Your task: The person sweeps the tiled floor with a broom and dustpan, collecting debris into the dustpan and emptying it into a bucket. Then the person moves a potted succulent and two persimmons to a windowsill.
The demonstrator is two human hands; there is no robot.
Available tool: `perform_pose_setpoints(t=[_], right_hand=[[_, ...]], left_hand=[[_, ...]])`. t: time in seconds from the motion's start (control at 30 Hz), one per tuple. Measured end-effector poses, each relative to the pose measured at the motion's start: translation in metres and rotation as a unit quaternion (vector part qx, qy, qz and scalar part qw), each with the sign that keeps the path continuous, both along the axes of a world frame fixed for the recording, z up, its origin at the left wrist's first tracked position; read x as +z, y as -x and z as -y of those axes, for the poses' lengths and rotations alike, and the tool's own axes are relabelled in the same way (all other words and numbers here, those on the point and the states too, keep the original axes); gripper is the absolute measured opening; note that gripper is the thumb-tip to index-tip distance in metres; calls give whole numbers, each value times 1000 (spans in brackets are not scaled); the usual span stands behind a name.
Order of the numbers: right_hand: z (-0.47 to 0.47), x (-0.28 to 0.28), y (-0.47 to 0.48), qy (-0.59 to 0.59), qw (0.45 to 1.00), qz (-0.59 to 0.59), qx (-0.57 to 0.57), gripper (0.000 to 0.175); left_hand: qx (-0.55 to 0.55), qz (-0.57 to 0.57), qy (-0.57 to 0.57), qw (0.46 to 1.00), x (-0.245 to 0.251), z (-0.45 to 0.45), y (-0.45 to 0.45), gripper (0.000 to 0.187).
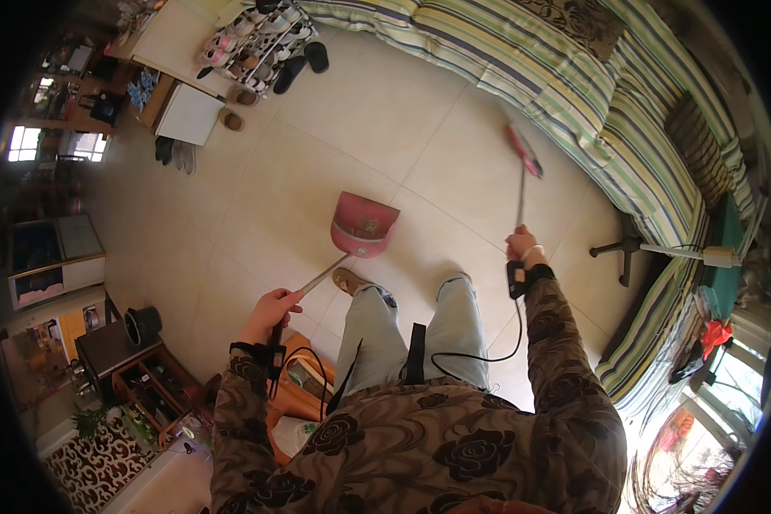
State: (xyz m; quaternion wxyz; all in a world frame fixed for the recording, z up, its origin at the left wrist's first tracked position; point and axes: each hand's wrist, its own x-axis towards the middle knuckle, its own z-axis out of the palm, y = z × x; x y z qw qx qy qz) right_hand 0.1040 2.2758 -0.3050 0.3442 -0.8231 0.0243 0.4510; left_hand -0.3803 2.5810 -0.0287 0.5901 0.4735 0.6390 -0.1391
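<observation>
My left hand [272, 315] grips the handle of a pink long-handled dustpan [365, 225], which rests on the tiled floor ahead of my feet, left of centre. Some debris lies inside the pan, and a row of comb teeth runs across it. Out to the right, my right hand [522, 244] is closed around the thin handle of a broom [524, 152]. The broom's red head is slightly blurred and lies near the striped sofa cover, with the handle pointing back towards me. A device is strapped at each wrist, with a black cable running from it.
A striped fabric-covered sofa [540, 77] curves along the top and right. A black stand base [623, 250] stands on the floor near it. At upper left are a shoe rack [263, 51], slippers [289, 74] and a white cabinet [189, 112]. Beside my left leg is an orange chair [289, 398].
</observation>
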Motion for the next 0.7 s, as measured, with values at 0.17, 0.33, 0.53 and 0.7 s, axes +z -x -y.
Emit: perform_pose_setpoints(t=[0.17,0.33,0.53,0.7], right_hand=[[-105,58,159,157,943,104,274,58],[-138,161,278,109,921,-89,364,66],[-167,262,297,50,944,-220,242,69],[-234,256,269,45,966,-117,227,77]], left_hand=[[-37,-22,8,999,-15,-89,53,47],[-52,-14,27,998,-33,-162,94,53],[-19,52,40,998,-39,-198,146,50],[29,46,37,998,-37,-201,184,46]])
